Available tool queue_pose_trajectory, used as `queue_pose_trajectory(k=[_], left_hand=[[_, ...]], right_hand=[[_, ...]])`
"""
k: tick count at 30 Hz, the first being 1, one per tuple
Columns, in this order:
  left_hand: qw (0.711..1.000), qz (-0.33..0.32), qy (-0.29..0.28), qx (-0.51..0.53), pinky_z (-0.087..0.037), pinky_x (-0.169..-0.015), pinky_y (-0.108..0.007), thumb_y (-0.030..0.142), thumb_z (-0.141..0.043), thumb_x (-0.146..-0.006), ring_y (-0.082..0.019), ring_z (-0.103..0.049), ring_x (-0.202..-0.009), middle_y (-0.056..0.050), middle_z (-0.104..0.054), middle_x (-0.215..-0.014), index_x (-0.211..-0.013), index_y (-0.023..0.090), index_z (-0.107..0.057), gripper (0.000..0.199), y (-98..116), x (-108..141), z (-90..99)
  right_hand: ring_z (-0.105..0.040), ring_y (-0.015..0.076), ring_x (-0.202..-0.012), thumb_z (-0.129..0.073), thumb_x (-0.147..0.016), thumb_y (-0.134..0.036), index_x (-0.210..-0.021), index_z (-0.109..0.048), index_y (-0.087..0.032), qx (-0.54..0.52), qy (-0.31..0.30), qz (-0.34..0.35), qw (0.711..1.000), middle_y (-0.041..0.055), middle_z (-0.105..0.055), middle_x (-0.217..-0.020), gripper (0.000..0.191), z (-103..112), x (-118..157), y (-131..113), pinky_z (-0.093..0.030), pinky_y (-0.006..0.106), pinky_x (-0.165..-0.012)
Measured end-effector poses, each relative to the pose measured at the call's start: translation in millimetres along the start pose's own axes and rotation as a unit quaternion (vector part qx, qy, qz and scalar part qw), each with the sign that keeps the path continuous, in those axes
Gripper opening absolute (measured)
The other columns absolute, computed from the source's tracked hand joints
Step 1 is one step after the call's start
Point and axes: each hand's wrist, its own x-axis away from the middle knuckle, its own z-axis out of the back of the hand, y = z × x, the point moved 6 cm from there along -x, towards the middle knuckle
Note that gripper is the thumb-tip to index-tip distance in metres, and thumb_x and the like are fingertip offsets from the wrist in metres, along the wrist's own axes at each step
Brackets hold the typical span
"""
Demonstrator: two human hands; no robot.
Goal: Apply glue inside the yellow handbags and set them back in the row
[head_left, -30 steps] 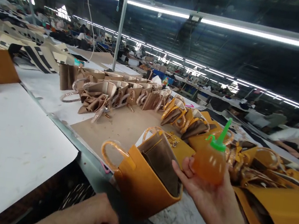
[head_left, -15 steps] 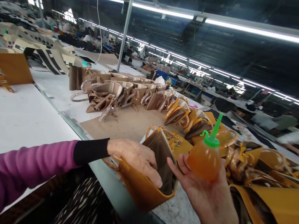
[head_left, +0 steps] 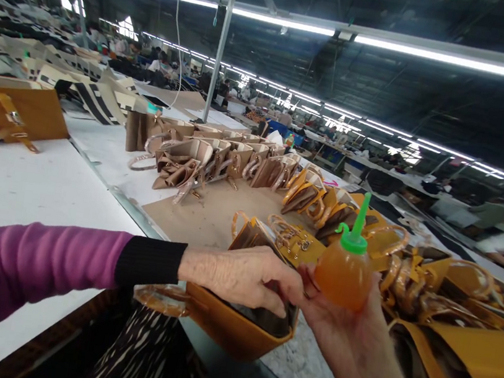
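Note:
A mustard-yellow handbag (head_left: pixel 236 331) with a brown lining stands tilted at the table's edge, its mouth up. My left hand (head_left: pixel 244 275) reaches across the opening from the left, its fingers bent at the bag's right end, thumb and forefinger by the rim. In my right hand (head_left: pixel 344 333) is a round squeeze bottle (head_left: pixel 343 277) of orange liquid with a green nozzle cap, held upright against the palm. The fingertips of my right hand meet the bag's right corner, close to my left fingers. One plastic-wrapped handle (head_left: pixel 161 299) sticks out to the left, below my left wrist.
More yellow bags (head_left: pixel 465 369) lie piled on the right. Brown bags (head_left: pixel 218 159) stand in rows farther back on brown paper (head_left: pixel 201 216). Another yellow bag (head_left: pixel 41 115) sits on the white tabletop (head_left: pixel 35 196) at left. A metal post (head_left: pixel 223 41) rises behind the rows.
My left hand has moved right and up out of the bag's inside, toward my right fingertips. The bag's near handle now swings out to the left. The bottle stays in my right hand.

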Motion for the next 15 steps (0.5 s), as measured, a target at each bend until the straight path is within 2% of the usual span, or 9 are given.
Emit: queue_pose_trajectory(k=[2,4,6,9,12,13,15], left_hand=[[0.999,-0.039,-0.031,-0.015,-0.046,-0.071,-0.022,0.012,-0.058,-0.088,-0.015,-0.060,-0.074,-0.001,-0.066,-0.083,-0.113,0.017,-0.071,0.028,7.5,-2.5,-3.7],[0.995,-0.059,-0.050,-0.069,-0.046,-0.071,-0.022,0.006,-0.055,-0.087,-0.014,-0.061,-0.074,-0.002,-0.068,-0.084,-0.115,0.017,-0.070,0.034,6.2,-5.3,-6.8],[0.986,-0.081,-0.062,-0.131,-0.046,-0.071,-0.022,0.003,-0.056,-0.084,-0.014,-0.061,-0.075,-0.003,-0.070,-0.087,-0.110,0.015,-0.070,0.032,2.7,-8.1,-10.0],[0.963,-0.094,-0.119,-0.225,-0.043,-0.065,-0.023,0.007,-0.058,-0.086,-0.014,-0.059,-0.070,-0.002,-0.070,-0.081,-0.091,0.017,-0.070,0.016,-2.8,-9.4,-17.2],[0.929,-0.047,-0.176,-0.323,-0.036,-0.055,-0.025,0.006,-0.059,-0.085,-0.013,-0.053,-0.060,0.000,-0.066,-0.067,-0.070,0.017,-0.066,0.020,-17.6,-3.1,-12.6],[0.923,-0.010,-0.165,-0.349,-0.036,-0.054,-0.025,0.005,-0.061,-0.082,-0.013,-0.053,-0.060,0.000,-0.066,-0.066,-0.066,0.017,-0.065,0.020,-26.4,0.6,-2.8],[0.916,0.090,-0.084,-0.383,-0.039,-0.058,-0.023,0.004,-0.068,-0.074,-0.013,-0.055,-0.061,-0.001,-0.066,-0.066,-0.063,0.015,-0.066,0.016,-47.7,12.0,31.4]], right_hand=[[-0.068,0.0251,-0.076,-0.059,-0.088,-0.064,-0.088,-0.073,-0.016,0.004,-0.010,0.001,1.000,0.0135,-0.069,-0.076,0.050,1.0,-1.8,-0.3,-0.060,0.043,-0.070],[-0.069,0.0275,-0.078,-0.056,-0.088,-0.066,-0.084,-0.073,-0.015,0.008,-0.008,-0.013,1.000,0.0145,-0.068,-0.074,0.054,2.0,-2.7,0.6,-0.061,0.048,-0.072],[-0.069,0.0303,-0.079,-0.061,-0.085,-0.066,-0.081,-0.072,-0.015,0.007,0.006,-0.015,1.000,0.0148,-0.068,-0.074,0.053,3.7,-2.9,0.0,-0.060,0.055,-0.073],[-0.070,0.0333,-0.082,-0.078,-0.072,-0.062,-0.084,-0.073,-0.017,0.007,0.011,-0.014,1.000,0.0148,-0.069,-0.078,0.047,6.2,-4.1,-1.4,-0.058,0.061,-0.077],[-0.069,0.0377,-0.092,-0.088,-0.060,-0.060,-0.087,-0.072,-0.016,0.019,-0.003,-0.023,1.000,0.0165,-0.069,-0.082,0.054,9.3,-8.5,-2.3,-0.056,0.063,-0.082],[-0.068,0.0392,-0.095,-0.089,-0.058,-0.060,-0.088,-0.072,-0.016,0.025,-0.002,-0.020,0.999,0.0170,-0.069,-0.083,0.056,11.3,-10.5,-3.7,-0.055,0.064,-0.083],[-0.067,0.0415,-0.098,-0.088,-0.056,-0.063,-0.092,-0.072,-0.017,0.039,0.011,-0.002,0.999,0.0171,-0.069,-0.085,0.061,16.1,-14.4,-8.7,-0.055,0.065,-0.082]])
